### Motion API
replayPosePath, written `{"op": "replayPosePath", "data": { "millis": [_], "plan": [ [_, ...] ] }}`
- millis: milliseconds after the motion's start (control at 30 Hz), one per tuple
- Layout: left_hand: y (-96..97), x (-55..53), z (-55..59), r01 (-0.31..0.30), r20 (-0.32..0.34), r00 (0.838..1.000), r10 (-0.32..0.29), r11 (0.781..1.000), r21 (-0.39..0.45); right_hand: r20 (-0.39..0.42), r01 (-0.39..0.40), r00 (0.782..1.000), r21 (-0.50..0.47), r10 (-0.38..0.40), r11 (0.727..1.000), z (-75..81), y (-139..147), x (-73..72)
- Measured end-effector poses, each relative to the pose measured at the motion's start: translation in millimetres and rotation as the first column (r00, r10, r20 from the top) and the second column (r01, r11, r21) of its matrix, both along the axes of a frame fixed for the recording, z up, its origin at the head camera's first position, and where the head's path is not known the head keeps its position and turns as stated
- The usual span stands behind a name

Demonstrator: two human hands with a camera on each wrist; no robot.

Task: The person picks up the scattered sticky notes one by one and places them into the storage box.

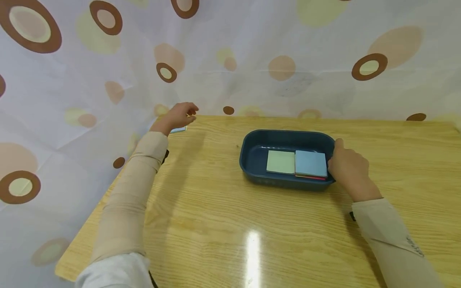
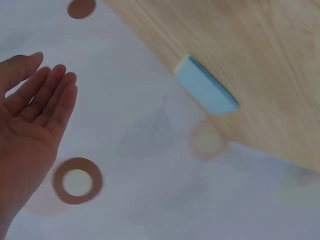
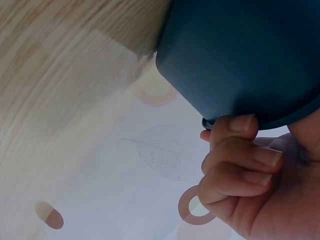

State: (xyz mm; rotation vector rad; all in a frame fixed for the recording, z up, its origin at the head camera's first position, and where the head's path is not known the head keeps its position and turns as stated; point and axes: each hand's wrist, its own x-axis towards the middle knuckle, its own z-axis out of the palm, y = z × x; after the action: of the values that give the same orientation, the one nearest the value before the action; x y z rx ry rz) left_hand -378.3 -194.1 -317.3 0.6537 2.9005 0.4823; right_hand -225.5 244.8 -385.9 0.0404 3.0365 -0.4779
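Note:
My right hand (image 1: 349, 170) grips the right end of a dark blue plastic bin (image 1: 273, 181). In the right wrist view its fingers curl at the rim of the bin (image 3: 235, 60). Inside the bin lie a stack of pale green square paper (image 1: 281, 162) and, to its right, a stack of light blue squares (image 1: 311, 163) with red showing underneath. My left hand (image 1: 181, 114) is raised near the table's far left corner, fingers relaxed and holding nothing. Just behind it, partly hidden, a light blue paper stack (image 1: 178, 130) lies on the table; the left wrist view shows this stack (image 2: 205, 86) near the edge.
The wooden table (image 1: 209, 224) carries the bin right of centre. A pale curtain with brown and beige circles (image 1: 230, 40) hangs along the far and left sides, close to the table edge (image 1: 90, 224).

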Motion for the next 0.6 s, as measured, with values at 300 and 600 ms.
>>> {"op": "replayPosePath", "data": {
  "millis": [300,600],
  "plan": [
    [-43.0,-30.1,-45.6,-0.31,0.061,0.949,0.309,0.951,0.016,-0.006,0.002,1.0,0.009,-0.002,1.0,5.1,1.9,0.2],
    [-78.4,-76.5,-93.9,-0.32,0.15,0.932,0.331,0.943,-0.093,-0.002,-0.004,1.0,0.003,0.004,1.0,-0.5,0.3,2.4]
  ]
}}
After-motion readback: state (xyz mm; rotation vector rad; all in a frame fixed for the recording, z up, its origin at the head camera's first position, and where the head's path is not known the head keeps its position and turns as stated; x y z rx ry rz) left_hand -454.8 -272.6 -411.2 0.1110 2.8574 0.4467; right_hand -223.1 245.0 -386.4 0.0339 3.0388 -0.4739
